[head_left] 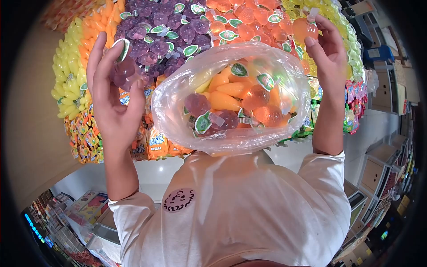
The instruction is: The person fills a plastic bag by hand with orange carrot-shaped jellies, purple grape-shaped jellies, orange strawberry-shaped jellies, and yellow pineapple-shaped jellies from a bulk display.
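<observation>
My left hand (109, 95) is closed on a purple grape-shaped jelly (124, 73) with a green leaf label, at the left edge of the purple pile. At the upper right, my right hand (330, 51) pinches a round orange jelly (305, 30) with a clear tab between thumb and fingers. Between my forearms, a clear plastic bag (171, 109) stands with its mouth wide, touched by neither hand. Inside it lie orange carrot-shaped jellies (224, 101), purple jellies (197, 104) and round orange-red jellies (256, 97), some with leaf labels.
Beyond the bag spread piles of purple jellies (155, 51), round orange jellies (244, 20), and yellow banana-shaped jellies (69, 75) at the left. Orange snack packets (158, 144) line the display's near edge. Store shelving (376, 171) stands at the right.
</observation>
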`<state>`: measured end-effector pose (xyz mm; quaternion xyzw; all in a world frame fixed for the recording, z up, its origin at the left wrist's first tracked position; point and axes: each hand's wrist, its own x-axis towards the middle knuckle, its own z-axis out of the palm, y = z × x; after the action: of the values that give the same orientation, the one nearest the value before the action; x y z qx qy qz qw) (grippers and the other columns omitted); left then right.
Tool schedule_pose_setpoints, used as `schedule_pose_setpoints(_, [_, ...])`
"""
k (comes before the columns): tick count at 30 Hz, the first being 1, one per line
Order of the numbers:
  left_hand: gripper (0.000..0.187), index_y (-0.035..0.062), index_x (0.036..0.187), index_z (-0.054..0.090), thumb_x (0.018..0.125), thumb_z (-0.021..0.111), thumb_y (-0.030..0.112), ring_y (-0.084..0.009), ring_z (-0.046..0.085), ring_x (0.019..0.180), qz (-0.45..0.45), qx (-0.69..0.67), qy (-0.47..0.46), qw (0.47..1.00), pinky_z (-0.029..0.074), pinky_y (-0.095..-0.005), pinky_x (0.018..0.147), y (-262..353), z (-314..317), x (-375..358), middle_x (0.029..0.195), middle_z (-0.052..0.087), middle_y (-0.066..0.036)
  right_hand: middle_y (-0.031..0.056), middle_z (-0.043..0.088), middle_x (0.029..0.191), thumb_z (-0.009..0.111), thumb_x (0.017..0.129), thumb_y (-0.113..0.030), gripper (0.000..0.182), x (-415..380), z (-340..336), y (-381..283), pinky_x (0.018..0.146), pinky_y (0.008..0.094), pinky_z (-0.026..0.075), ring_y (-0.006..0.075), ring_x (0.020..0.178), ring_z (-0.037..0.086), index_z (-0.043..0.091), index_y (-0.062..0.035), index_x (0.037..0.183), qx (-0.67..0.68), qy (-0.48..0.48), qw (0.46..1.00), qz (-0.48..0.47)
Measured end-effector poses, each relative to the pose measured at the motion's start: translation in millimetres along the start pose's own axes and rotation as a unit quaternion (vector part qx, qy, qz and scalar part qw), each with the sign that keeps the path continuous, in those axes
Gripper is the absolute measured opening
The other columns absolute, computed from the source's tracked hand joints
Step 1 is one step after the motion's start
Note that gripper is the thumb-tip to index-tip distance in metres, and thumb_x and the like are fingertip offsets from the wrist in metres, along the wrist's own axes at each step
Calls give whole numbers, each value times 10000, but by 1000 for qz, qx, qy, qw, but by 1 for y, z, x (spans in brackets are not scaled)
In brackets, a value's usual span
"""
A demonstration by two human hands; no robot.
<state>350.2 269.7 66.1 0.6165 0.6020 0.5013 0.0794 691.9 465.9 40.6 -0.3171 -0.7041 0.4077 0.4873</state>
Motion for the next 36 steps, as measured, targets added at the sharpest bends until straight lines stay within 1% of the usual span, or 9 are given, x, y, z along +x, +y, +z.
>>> schedule_pose_setpoints(2, [568, 67, 1358, 583, 817, 695, -66, -258, 613, 1119, 46, -48, -21, 998, 529, -311, 920, 31, -5, -2, 1564, 377, -191, 96, 594, 1291, 709, 911, -82, 557, -14, 5, -36, 724, 239, 459, 99, 914, 568, 506, 0, 1423, 5, -8, 1000, -24])
schedule_pose_setpoints(5, [568, 80, 1325, 621, 800, 654, -133, -282, 624, 1189, 159, 15, -186, 969, 552, -364, 905, 60, -3, -3, 1565, 391, -242, 67, 668, 1097, 781, 769, -64, 565, -28, 16, -75, 641, 237, 479, 105, 676, 528, 630, -53, 1314, -96, -161, 974, -130])
schedule_pose_setpoints(8, [560, 64, 1260, 648, 738, 697, -132, -315, 650, 1147, 189, -44, -297, 935, 562, -376, 877, 67, 17, 5, 1513, 460, -234, 64, 687, 1110, 781, 747, -35, 510, -34, 30, -86, 646, 252, 495, 126, 731, 583, 673, -54, 1245, -164, -206, 953, -148])
schedule_pose_setpoints(11, [526, 75, 1249, 646, 754, 719, -88, -345, 631, 1151, 163, 9, -279, 946, 554, -413, 883, 55, 33, -1, 1425, 552, -168, 55, 701, 1127, 768, 812, -85, 378, -42, 37, -78, 703, 321, 557, 201, 862, 679, 701, -97, 1183, -207, -206, 951, -105])
schedule_pose_setpoints(17, [362, 44, 1202, 660, 844, 712, 64, -379, 596, 1187, 182, 127, -323, 920, 467, -475, 1046, 45, 21, 0, 1347, 606, -143, 95, 687, 1101, 742, 793, -65, 359, -48, 26, -66, 813, 386, 558, 290, 971, 676, 692, -82, 1149, -259, -208, 937, -108])
schedule_pose_setpoints(20, [313, 29, 1170, 675, 863, 698, 81, -364, 607, 1175, 149, 158, -299, 929, 461, -477, 1051, 38, 20, -3, 1258, 654, -148, 114, 682, 1088, 731, 784, -60, 348, -49, 23, -59, 870, 416, 542, 330, 1008, 661, 686, -67, 1129, -290, -212, 924, -132])
schedule_pose_setpoints(27, [228, 13, 1091, 710, 868, 663, 18, -342, 662, 1078, 130, 119, -228, 958, 495, -441, 1004, 31, 12, -4, 1126, 709, -147, 120, 687, 1068, 725, 816, -56, 308, -40, 15, -58, 892, 399, 534, 319, 1010, 665, 690, -42, 1122, -257, -190, 940, -116])
schedule_pose_setpoints(32, [167, 19, 1027, 718, 873, 657, -4, -285, 694, 920, 71, 42, -136, 987, 541, -359, 827, 17, 11, -3, 990, 722, -134, 102, 707, 1038, 710, 880, -47, 212, -29, 12, -49, 876, 334, 534, 219, 943, 680, 703, -2, 1087, -205, -160, 964, -58])
schedule_pose_setpoints(36, [149, 14, 1035, 717, 898, 659, 5, -226, 695, 900, 7, 36, -117, 992, 536, -315, 799, 14, 6, -2, 983, 721, -123, 82, 713, 1036, 698, 910, -53, 189, -24, 12, -38, 866, 310, 533, 186, 924, 677, 701, 1, 1091, -192, -167, 966, -44])
